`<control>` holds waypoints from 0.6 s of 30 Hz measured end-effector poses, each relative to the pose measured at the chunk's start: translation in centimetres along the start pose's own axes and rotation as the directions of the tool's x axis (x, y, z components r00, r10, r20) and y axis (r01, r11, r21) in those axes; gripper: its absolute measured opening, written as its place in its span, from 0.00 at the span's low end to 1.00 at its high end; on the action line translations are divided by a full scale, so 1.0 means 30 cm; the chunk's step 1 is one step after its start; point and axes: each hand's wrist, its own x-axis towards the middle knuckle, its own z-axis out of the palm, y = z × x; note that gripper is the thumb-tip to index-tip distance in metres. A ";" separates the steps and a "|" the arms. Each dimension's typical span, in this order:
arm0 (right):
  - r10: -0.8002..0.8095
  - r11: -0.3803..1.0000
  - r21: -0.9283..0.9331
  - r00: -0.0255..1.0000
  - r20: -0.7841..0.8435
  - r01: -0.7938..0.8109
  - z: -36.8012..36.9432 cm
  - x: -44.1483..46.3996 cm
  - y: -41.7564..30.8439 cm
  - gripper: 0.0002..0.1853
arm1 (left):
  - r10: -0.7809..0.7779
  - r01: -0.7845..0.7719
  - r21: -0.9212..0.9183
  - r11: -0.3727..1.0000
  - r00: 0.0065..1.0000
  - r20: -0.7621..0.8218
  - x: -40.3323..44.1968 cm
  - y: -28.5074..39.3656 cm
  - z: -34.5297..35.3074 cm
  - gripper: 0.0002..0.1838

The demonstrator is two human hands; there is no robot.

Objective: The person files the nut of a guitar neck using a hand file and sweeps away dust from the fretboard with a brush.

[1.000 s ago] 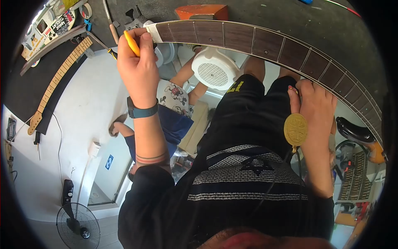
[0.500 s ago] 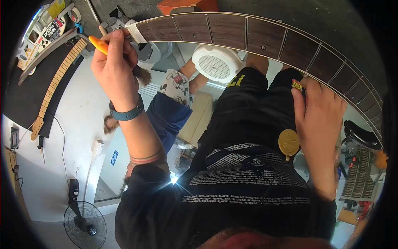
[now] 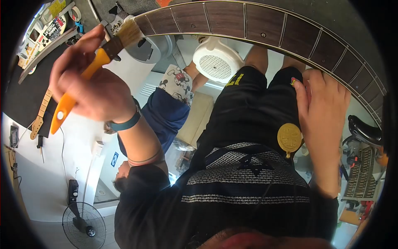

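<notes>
A brush [image 3: 98, 62] with an orange handle is in my left hand [image 3: 93, 89], closed around the handle. Its pale bristles [image 3: 129, 33] lie at the left end of a dark fretted guitar neck [image 3: 226, 20], which arches across the top of the view. My right hand [image 3: 325, 97] is at the neck's near edge on the right. Its fingers curl under that edge and their tips are hidden; the thumb points toward the neck. A small colourful patch [image 3: 293, 81] shows beside the thumb; I cannot tell what it is.
At the left, a light maple neck [image 3: 39, 118] lies on a dark mat [image 3: 25, 95]. Another person [image 3: 166, 112] is beyond my left arm, near a white stool [image 3: 217, 62]. A fan [image 3: 84, 226] stands lower left; a rack of small tools [image 3: 360, 174] is at right.
My left hand has turned over and shifted left, bringing the brush's bristles from below the hand up to the neck's left end. My right hand has barely moved.
</notes>
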 end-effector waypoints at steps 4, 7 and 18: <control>-0.022 0.999 -0.035 0.999 -0.046 0.020 0.015 -0.005 0.008 0.13 | 0.082 -0.203 0.494 0.845 0.964 0.255 -0.023 0.024 -0.006 0.12; -0.025 0.998 -0.054 0.998 -0.053 0.022 0.021 -0.005 0.005 0.13 | -0.312 0.239 0.412 0.879 0.943 0.118 -0.057 0.082 -0.014 0.16; -0.006 0.997 -0.071 0.999 -0.051 0.003 0.021 -0.003 -0.004 0.12 | -0.436 0.380 0.334 0.863 0.893 0.110 -0.099 0.078 -0.028 0.20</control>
